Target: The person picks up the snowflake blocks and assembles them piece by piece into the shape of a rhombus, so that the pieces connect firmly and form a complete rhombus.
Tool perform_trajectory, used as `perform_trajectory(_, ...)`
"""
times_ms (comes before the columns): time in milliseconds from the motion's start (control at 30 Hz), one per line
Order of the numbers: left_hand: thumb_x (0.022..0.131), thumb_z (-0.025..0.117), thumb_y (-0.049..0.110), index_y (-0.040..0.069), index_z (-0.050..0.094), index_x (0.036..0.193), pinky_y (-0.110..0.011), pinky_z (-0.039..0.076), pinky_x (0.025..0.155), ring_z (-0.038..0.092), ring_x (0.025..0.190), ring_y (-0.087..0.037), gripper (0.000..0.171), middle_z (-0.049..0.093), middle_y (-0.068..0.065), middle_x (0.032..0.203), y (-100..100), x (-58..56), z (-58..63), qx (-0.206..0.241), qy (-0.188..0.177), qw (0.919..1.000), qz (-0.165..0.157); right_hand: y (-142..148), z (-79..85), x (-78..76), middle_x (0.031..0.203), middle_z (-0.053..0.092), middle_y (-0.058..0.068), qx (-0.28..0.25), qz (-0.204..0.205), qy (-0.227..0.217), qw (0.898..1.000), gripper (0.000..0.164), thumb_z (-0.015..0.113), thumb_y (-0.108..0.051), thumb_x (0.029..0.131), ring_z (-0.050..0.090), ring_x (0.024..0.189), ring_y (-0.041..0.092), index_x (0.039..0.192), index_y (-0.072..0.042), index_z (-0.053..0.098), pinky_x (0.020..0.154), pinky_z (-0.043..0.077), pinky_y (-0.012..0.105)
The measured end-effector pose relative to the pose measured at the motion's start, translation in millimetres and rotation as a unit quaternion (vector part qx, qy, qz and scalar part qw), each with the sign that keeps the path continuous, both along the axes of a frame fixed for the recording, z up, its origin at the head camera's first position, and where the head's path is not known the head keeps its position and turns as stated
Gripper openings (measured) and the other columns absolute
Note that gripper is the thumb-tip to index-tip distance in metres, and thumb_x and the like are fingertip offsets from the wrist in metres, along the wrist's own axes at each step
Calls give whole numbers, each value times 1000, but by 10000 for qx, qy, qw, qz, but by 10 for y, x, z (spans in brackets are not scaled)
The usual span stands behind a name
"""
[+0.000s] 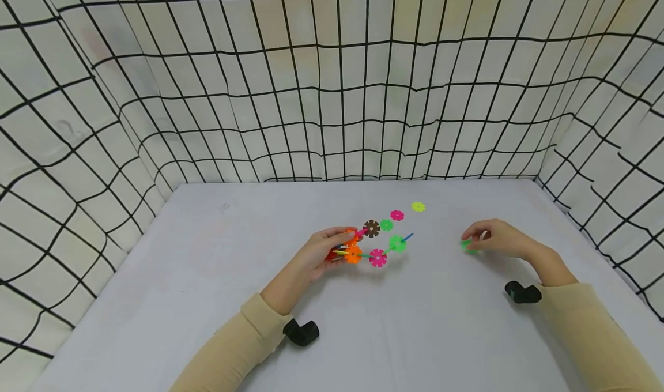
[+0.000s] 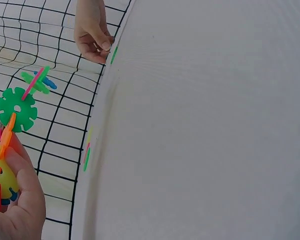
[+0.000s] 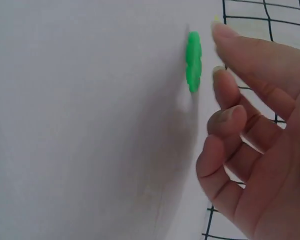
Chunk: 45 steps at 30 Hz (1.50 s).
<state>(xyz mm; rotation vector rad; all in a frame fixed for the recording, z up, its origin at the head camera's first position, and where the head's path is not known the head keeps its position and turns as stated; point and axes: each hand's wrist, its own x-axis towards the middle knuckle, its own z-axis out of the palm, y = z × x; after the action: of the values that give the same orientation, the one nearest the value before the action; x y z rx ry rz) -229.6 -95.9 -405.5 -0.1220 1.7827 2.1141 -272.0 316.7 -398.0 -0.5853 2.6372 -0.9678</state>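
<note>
My left hand (image 1: 316,253) grips a chain of slotted, flower-shaped plastic discs (image 1: 377,257) joined edge to edge in orange, pink, green, yellow and other colours. One end, with a green disc (image 1: 397,244) and a blue one (image 1: 407,237), juts out to the right. A brown disc (image 1: 371,228) shows at the chain's far side. The palm and fingers hide part of it. On the right, my right hand (image 1: 500,239) hovers over a loose green disc (image 3: 193,62) lying on the table. Its fingers are loosely bent, with a gap between them and that disc in the right wrist view.
Beyond the chain, a green disc (image 1: 386,225), a pink disc (image 1: 397,215) and a yellow disc (image 1: 418,206) lie in a slanting row on the white table (image 1: 233,242). White walls with a black grid net (image 1: 337,92) enclose its back and sides.
</note>
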Motion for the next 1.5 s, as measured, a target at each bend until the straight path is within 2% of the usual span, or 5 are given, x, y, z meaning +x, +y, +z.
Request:
perform_trajectory(300, 100, 68, 19, 3, 68, 128, -24, 55, 70, 62, 78, -15, 32, 65, -3, 99, 5, -11, -1, -27, 33, 10000, 2, 96, -15, -31, 89, 55, 3, 109, -139, -407, 9990, 36, 80, -17, 89, 50, 82, 19, 116, 3, 66, 73, 41, 32)
perform_trajectory(833, 100, 67, 18, 2, 67, 129, -25, 55, 71, 62, 80, -16, 33, 65, -4, 101, 12, -3, -1, 72, 20, 10000, -12, 71, -2, -46, 98, 59, 4, 263, -62, -218, 9994, 27, 79, -10, 88, 52, 90, 21, 103, -2, 58, 78, 44, 34)
perform_trajectory(1133, 100, 67, 20, 2, 68, 128, -24, 54, 71, 62, 79, -15, 33, 65, -3, 99, 7, -5, -15, 72, 25, 10000, -10, 62, 23, -40, 84, 53, 1, 138, -141, -435, 9989, 26, 74, -10, 93, 49, 81, 19, 108, 0, 56, 70, 39, 30)
perform_trajectory(1333, 100, 67, 20, 2, 68, 128, -25, 54, 71, 62, 80, -15, 33, 65, -3, 99, 13, 4, -17, 28, 16, 10000, 7, 0, 81, -15, 91, 63, 2, 108, -239, -123, 9996, 32, 73, -13, 95, 53, 85, 20, 121, -1, 60, 74, 43, 34)
perform_trajectory(1500, 100, 67, 20, 2, 68, 128, -25, 53, 71, 62, 80, -15, 33, 65, -3, 100, 21, 5, -11, 7, 25, 10000, 22, -159, 181, 34, 94, 66, 3, 7, -250, 259, 9994, 26, 73, -14, 95, 57, 87, 22, 118, -4, 66, 74, 46, 34)
